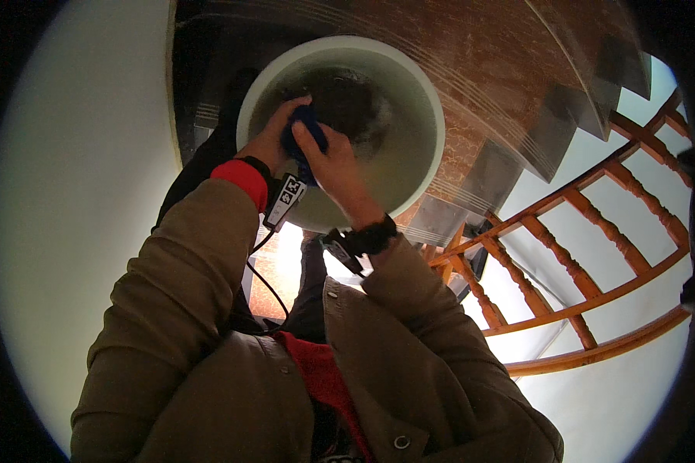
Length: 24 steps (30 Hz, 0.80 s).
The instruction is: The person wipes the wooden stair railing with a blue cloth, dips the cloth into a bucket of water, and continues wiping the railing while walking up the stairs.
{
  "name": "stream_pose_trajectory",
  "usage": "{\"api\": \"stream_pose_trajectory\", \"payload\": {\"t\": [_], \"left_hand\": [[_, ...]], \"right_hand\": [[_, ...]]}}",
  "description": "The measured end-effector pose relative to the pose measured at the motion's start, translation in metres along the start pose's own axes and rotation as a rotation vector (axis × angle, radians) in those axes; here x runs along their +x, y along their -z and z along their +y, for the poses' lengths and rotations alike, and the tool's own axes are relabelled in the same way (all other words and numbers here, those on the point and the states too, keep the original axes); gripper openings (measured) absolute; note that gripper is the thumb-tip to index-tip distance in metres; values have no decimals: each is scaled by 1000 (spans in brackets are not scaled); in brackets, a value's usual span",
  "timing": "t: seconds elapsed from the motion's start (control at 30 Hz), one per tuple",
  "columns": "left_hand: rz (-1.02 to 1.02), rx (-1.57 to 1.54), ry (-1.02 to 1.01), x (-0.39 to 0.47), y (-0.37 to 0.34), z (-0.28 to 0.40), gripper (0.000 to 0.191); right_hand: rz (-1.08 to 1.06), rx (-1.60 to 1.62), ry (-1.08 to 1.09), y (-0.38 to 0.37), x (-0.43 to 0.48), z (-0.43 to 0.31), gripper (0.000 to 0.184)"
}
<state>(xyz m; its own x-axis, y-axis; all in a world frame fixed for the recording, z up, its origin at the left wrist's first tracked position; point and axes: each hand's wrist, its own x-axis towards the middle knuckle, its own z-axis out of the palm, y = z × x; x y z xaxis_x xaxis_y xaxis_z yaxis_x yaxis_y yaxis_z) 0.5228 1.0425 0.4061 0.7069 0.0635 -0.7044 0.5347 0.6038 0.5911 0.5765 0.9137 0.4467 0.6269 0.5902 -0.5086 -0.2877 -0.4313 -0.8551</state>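
A dark blue cloth (306, 132) is bunched between my two hands above a round, pale bucket (434, 127). My left hand (271, 133) grips its left side, fingers curled over the top. From the right, my right hand (337, 159) clasps it with the thumb laid across the front. Cloudy water (394, 165) fills the lower part of the bucket, with a dark patch towards its far side. Part of the cloth hangs below my hands, close to the device on my left wrist.
Stair treads (469, 75) of reddish-brown patterned stone curve around the bucket. A wooden balustrade (556, 243) with turned balusters runs along the right. On the left stands a white wall (92, 144). A black cable (278, 295) trails from the left wrist device (285, 202).
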Motion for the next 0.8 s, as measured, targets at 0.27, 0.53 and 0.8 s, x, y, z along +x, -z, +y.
{"api": "stream_pose_trajectory", "payload": {"t": [0.27,0.53,0.8], "left_hand": [[385,-335,354,28,-39,7,49],[535,-186,368,35,-13,7,71],[31,-62,96,0,-5,22,64]], "right_hand": [[317,-861,176,22,86,136,33],[248,-410,-206,43,91,196,48],[20,190,-69,12,-3,6,48]]}}
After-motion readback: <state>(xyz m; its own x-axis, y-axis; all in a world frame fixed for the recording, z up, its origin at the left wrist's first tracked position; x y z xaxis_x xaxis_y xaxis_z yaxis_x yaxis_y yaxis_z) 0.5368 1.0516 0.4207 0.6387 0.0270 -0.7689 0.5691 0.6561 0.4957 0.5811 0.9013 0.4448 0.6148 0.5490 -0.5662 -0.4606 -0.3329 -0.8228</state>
